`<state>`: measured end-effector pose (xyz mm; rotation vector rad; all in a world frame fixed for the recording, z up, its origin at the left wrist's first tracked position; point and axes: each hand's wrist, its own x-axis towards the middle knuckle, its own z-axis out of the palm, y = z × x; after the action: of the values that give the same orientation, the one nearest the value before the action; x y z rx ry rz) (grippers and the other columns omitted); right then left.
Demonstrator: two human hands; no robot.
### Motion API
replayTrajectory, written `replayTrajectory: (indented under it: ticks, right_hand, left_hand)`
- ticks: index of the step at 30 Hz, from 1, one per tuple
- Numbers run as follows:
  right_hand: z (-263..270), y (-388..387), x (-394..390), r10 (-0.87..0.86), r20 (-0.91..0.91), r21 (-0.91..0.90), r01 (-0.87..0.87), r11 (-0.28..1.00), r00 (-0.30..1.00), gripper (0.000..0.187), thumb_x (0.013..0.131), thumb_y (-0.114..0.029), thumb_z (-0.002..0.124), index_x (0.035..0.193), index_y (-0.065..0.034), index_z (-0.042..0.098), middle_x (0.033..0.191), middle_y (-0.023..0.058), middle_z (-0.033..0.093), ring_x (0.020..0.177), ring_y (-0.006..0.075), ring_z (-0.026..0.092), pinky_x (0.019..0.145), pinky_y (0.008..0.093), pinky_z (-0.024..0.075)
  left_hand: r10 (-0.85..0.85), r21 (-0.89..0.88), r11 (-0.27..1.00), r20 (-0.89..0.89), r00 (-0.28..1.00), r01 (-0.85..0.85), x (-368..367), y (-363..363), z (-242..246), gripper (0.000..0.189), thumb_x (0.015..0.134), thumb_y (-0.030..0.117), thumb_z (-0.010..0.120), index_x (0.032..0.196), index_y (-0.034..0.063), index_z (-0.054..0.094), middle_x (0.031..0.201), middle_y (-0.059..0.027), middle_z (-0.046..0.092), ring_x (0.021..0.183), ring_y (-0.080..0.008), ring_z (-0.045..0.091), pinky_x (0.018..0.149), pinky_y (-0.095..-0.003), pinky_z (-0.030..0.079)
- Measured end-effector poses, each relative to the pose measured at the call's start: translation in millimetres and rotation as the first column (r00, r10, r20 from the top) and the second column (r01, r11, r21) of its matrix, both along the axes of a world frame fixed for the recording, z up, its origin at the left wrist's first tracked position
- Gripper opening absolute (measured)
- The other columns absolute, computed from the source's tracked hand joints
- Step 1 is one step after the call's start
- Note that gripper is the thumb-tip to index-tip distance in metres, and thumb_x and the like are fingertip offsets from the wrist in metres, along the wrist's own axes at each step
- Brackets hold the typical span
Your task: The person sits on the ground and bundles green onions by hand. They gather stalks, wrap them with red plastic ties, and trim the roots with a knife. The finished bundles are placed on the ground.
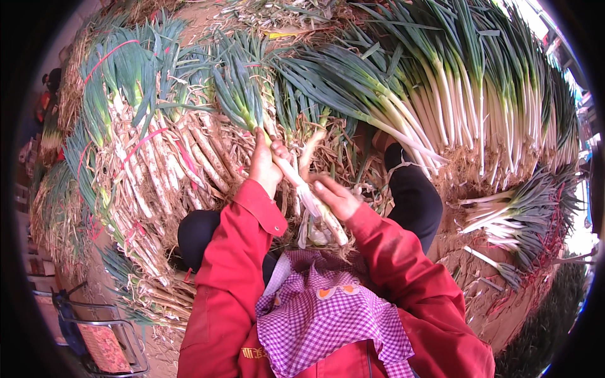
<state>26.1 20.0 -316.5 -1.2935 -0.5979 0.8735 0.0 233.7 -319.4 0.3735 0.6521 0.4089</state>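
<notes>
My left hand [268, 160] is closed around a long green onion [294, 176], at the base of its green leaves. The stalk slants down to the right, its roots above my lap, and a pale outer layer hangs partly loose on its lower part. My right hand [334, 195] lies against the right side of this stalk, fingers extended; the thumb side is partly blurred, so its hold cannot be told. Peelings and dry leaves [347, 141] lie beyond my hands. A purple checked apron [331, 312] covers my lap.
Unpeeled green onions [156, 175], some tied with red ribbon, are heaped on the left. Clean, white-stalked ones [453, 108] stand in a dense row on the upper right. Smaller ones [505, 222] lie on the ground at right. A metal-framed chair [106, 347] stands at lower left.
</notes>
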Motion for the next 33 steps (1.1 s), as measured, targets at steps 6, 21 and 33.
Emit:
replayTrajectory:
  ticks: [6,21,33]
  right_hand:
    - [12.3,-11.6,-33.2,0.258,0.09,-0.118,-0.247,0.962,0.962,0.036,0.099,-0.033,0.043,0.1,0.0002,0.057,0.083,0.0085,0.061,0.074,0.0179,0.056,0.067,0.0307,0.045]
    - [22.8,-92.6,-7.7,0.353,0.153,-0.427,-0.26,0.866,0.923,0.036,0.096,-0.03,0.049,0.105,0.0031,0.06,0.073,0.0148,0.056,0.067,0.0256,0.056,0.063,0.0389,0.0439]
    - [15.9,-26.5,79.7,-0.183,0.581,-0.315,0.426,0.848,0.793,0.034,0.09,-0.017,0.059,0.12,-0.0038,0.048,0.082,0.0175,0.066,0.069,0.0248,0.066,0.062,0.0364,0.0533]
  left_hand:
    - [0.032,0.228,0.974,-0.123,0.992,-0.003,14.1,104.4,32.7,0.038,0.096,0.045,0.046,0.085,0.0095,0.042,0.059,0.0046,0.04,0.045,-0.0083,0.035,0.043,-0.0227,0.033]
    - [0.291,0.415,0.897,-0.299,0.909,-0.151,38.3,211.4,-17.9,0.041,0.092,0.049,0.052,0.079,0.0112,0.044,0.059,0.0017,0.042,0.046,-0.0104,0.036,0.042,-0.0252,0.034]
    - [-0.481,0.532,0.759,0.068,0.874,0.376,103.7,17.2,38.6,0.049,0.091,0.034,0.059,0.127,0.0024,0.046,0.112,-0.0106,0.057,0.108,-0.0239,0.055,0.092,-0.037,0.047]
